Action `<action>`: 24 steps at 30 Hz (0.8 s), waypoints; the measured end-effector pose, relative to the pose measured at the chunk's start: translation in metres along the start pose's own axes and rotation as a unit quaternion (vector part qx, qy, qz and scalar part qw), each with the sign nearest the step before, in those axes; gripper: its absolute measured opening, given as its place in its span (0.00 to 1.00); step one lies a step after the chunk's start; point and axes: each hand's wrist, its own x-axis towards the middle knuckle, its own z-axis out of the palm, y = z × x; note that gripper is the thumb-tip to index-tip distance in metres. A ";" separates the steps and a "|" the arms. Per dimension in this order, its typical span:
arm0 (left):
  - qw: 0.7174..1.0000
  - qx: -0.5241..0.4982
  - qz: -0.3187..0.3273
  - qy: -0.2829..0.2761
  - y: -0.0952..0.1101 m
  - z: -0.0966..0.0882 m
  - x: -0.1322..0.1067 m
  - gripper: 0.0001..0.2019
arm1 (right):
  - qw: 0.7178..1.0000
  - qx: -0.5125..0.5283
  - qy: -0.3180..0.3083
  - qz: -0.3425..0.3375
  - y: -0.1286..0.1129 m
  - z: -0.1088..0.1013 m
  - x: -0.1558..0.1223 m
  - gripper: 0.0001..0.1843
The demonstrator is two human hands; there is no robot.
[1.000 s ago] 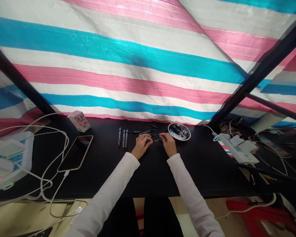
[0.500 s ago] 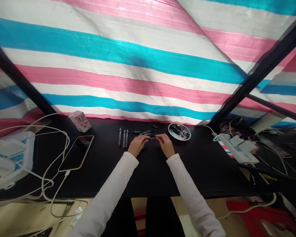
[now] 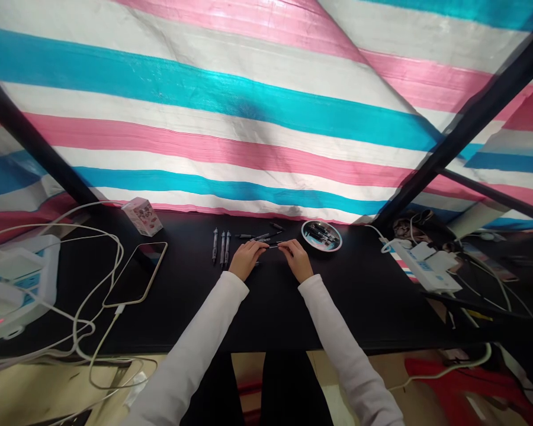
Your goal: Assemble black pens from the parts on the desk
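Observation:
Over the black table, my left hand (image 3: pixel 245 259) and my right hand (image 3: pixel 296 259) face each other, fingertips pinched on the two ends of a thin, dark pen part (image 3: pixel 273 246). Its ends are covered by my fingers, so I cannot tell whether it is one piece or two. Just beyond my hands lie loose dark pen pieces (image 3: pixel 263 237), with another black piece (image 3: pixel 276 226) farther back. Left of my left hand, three grey pens (image 3: pixel 222 248) lie side by side. A small piece is partly hidden beside my left hand.
A round dish (image 3: pixel 303 238) with black pen pieces stands behind my right hand. On the left are a phone (image 3: pixel 136 275), a small pink-and-white box (image 3: pixel 143 217), a power strip (image 3: pixel 44 290) and looping white cables. Another power strip (image 3: pixel 430 270) lies right. A striped sheet (image 3: pixel 231 136) hangs behind.
Both hands keep their pinch on the pen part with almost no movement. The whole view has shifted slightly.

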 end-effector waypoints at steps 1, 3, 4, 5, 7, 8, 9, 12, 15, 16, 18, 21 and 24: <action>1.000 -0.001 0.001 -0.001 0.000 0.000 0.000 0.09 | 1.000 0.003 -0.003 -0.002 0.000 0.001 0.000 0.10; 1.000 -0.003 0.004 -0.005 0.001 0.001 0.000 0.09 | 1.000 0.009 -0.009 -0.006 -0.002 0.002 -0.001 0.10; 1.000 -0.005 0.006 -0.007 0.001 0.001 0.000 0.09 | 1.000 0.012 -0.012 -0.007 -0.002 0.003 -0.001 0.10; 1.000 -0.007 0.008 -0.008 0.002 0.001 0.000 0.09 | 1.000 0.014 -0.016 -0.009 -0.003 0.004 -0.001 0.10; 1.000 -0.008 0.010 -0.011 0.002 0.001 0.000 0.09 | 1.000 0.015 -0.019 -0.010 -0.004 0.004 -0.002 0.10; 1.000 -0.007 0.010 -0.011 0.001 0.000 0.000 0.09 | 1.000 0.015 -0.018 -0.009 -0.004 0.004 -0.002 0.10; 1.000 -0.005 0.009 -0.009 0.001 0.000 0.000 0.09 | 1.000 0.014 -0.014 -0.007 -0.004 0.003 -0.002 0.10; 1.000 0.003 0.004 -0.001 -0.002 -0.002 0.000 0.10 | 1.000 0.010 0.003 0.003 -0.003 0.000 -0.001 0.10; 1.000 0.008 0.001 0.000 -0.003 -0.003 0.000 0.10 | 1.000 0.014 0.012 0.007 -0.003 -0.003 0.000 0.10; 1.000 0.009 0.003 -0.001 -0.003 -0.003 0.000 0.10 | 1.000 0.018 0.010 0.005 -0.003 -0.003 0.000 0.10; 1.000 0.010 0.007 -0.007 -0.001 -0.002 0.000 0.10 | 1.000 0.027 0.001 -0.003 -0.004 -0.003 0.000 0.10; 1.000 0.007 0.008 -0.017 0.001 -0.001 0.000 0.10 | 0.999 0.039 -0.017 -0.012 -0.005 -0.001 0.000 0.10; 1.000 -0.002 0.003 -0.027 0.002 0.001 -0.001 0.09 | 0.998 0.048 -0.026 -0.016 -0.006 0.002 -0.001 0.10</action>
